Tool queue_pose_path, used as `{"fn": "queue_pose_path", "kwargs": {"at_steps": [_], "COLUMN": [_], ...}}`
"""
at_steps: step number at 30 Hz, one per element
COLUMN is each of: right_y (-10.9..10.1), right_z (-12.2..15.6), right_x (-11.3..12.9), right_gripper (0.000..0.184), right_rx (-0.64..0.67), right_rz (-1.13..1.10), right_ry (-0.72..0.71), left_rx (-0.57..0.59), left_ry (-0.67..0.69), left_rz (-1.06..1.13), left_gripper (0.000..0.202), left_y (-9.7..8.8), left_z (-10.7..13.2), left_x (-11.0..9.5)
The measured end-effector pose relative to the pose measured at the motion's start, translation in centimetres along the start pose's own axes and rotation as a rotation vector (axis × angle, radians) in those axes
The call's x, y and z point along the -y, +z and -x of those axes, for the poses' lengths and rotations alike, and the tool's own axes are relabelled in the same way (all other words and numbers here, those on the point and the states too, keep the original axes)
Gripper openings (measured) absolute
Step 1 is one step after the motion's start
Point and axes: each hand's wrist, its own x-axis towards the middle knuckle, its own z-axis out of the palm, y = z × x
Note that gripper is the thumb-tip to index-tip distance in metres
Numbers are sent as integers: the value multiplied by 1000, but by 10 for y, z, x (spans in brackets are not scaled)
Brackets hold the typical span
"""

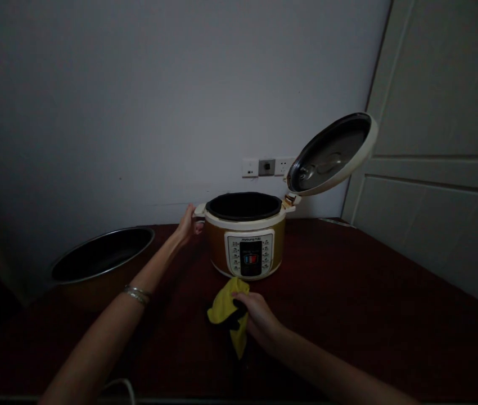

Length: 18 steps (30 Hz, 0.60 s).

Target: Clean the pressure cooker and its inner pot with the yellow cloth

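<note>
An electric pressure cooker (211, 247), gold-brown with a white rim and a front button panel, stands upright on the dark red table. Its round lid (336, 152) is swung up to the right on the hinge. At the cooker's left side, my left hand (187, 225) grips the white side handle (199, 210), fingers curled under it. My right hand (260, 320) is closed on a yellow and black cloth (227, 301), which hangs bunched just in front of the cooker's base. The cooker's dark inside shows only in part.
To the left sits a large inner pot (106, 275) with a dark inside and a metal rim. Wall sockets (266, 167) are behind the cooker. A white cord (123, 382) lies near the table's front edge. A pale panelled door (433, 169) stands at the right.
</note>
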Motion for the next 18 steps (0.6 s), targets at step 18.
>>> {"fn": "queue_pose_path", "kwargs": {"at_steps": [18], "right_y": [14], "right_z": [-12], "right_x": [17], "right_gripper": [36], "right_rx": [339], "right_rz": [125], "right_ry": [112], "left_rx": [320], "left_ry": [-338], "left_rz": [-466], "left_gripper": [19], "left_y": [-14], "left_z": [145], "left_x": [72]}}
